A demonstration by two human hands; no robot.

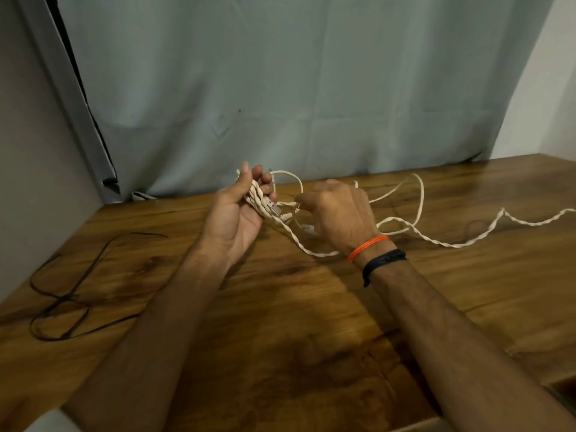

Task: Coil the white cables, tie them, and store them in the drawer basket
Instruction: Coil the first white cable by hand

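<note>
My left hand (240,210) is raised above the wooden table (280,307), palm up, gripping several strands of twisted white cable (436,241) with a clear connector between thumb and fingers. My right hand (339,213), with an orange and a black band on its wrist, pinches the white cable just right of the bundle. The rest of the cable loops behind my right hand and trails across the table to the right edge of the view. No drawer basket is in view.
A thin black cable (71,294) lies in loose loops on the table's left side. A grey-green curtain (280,88) hangs along the table's far edge. A dark opening (564,388) shows at the table's front right corner.
</note>
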